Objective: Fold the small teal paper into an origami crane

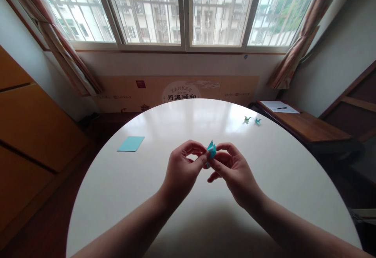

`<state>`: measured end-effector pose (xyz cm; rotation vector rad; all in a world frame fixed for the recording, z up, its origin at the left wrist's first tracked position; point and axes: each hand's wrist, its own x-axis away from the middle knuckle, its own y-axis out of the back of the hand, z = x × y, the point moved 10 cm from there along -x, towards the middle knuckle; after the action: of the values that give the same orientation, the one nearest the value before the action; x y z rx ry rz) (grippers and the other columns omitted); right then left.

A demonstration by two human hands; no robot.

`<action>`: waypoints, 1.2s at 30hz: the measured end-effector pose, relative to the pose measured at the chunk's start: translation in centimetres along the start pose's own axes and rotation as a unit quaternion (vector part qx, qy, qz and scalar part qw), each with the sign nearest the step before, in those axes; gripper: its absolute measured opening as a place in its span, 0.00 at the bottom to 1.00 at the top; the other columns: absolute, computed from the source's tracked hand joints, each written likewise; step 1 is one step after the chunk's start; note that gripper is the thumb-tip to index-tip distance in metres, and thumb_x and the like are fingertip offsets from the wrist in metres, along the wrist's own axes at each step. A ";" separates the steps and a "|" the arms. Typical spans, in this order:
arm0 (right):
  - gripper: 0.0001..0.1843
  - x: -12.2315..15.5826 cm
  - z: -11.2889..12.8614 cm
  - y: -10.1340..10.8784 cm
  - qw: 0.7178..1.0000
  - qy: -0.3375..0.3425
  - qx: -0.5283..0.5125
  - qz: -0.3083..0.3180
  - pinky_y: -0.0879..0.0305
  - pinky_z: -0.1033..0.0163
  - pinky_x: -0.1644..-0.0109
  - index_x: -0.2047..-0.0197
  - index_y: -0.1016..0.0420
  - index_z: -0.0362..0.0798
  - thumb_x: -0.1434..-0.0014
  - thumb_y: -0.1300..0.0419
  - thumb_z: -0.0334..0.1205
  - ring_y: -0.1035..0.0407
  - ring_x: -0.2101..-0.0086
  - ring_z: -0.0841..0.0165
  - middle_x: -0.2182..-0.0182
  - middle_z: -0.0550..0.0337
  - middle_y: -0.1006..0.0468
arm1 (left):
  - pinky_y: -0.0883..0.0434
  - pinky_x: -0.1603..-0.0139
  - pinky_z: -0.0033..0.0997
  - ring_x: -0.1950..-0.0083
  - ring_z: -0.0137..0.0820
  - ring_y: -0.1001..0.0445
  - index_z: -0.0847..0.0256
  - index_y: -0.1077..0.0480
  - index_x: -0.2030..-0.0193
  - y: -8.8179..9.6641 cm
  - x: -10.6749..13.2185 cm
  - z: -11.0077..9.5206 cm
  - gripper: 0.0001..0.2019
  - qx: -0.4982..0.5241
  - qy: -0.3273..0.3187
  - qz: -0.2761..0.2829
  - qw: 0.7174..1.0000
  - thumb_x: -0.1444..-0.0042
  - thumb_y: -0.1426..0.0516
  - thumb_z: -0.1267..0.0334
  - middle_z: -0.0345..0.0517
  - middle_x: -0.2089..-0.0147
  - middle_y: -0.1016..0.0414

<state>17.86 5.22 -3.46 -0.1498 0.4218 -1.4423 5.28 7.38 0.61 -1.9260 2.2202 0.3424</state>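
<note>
A small folded piece of teal origami paper is held up over the middle of the white table, between both sets of fingertips. My left hand pinches it from the left with thumb and forefinger. From the right, my right hand grips it with its thumb and fingers, while its lower fingers curl beneath. One pointed tip of the paper sticks upward, and a small part shows below the thumbs. The fingers hide the rest of its shape.
A light teal square of paper lies on the round white table at left. Two small folded paper birds, one green and one blue, stand at the far right. Beyond is a wooden desk with a paper sheet and pen.
</note>
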 end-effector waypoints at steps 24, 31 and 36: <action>0.15 0.4 1.1 -0.4 0.986 0.089 0.140 -0.008 0.23 0.65 0.74 0.57 0.31 0.53 0.42 0.30 0.41 0.24 0.70 0.67 0.70 0.64 0.21 | 0.25 0.69 0.28 0.64 0.31 0.25 0.58 0.22 0.63 -0.2 1.1 -3.7 0.12 -0.184 -0.157 0.001 0.970 0.48 0.44 0.77 0.42 0.64 0.22; 0.15 0.5 1.3 -0.2 0.990 0.072 0.125 0.007 0.24 0.65 0.74 0.55 0.31 0.54 0.41 0.30 0.40 0.26 0.69 0.67 0.67 0.63 0.21 | 0.27 0.71 0.26 0.64 0.33 0.24 0.60 0.21 0.63 -0.7 0.2 -3.3 0.07 -0.133 -0.103 0.085 0.982 0.47 0.40 0.73 0.44 0.65 0.20; 0.15 0.5 1.4 -0.2 0.990 0.065 0.125 0.032 0.26 0.66 0.75 0.53 0.30 0.54 0.41 0.31 0.39 0.26 0.71 0.68 0.68 0.63 0.21 | 0.28 0.72 0.25 0.68 0.30 0.25 0.60 0.21 0.63 -0.9 -0.2 -3.8 0.03 -0.121 -0.106 0.125 0.979 0.44 0.37 0.68 0.44 0.67 0.20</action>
<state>18.22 4.47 -2.24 0.1586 0.3439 -1.4330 6.25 6.34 4.22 -1.6193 2.3666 0.8485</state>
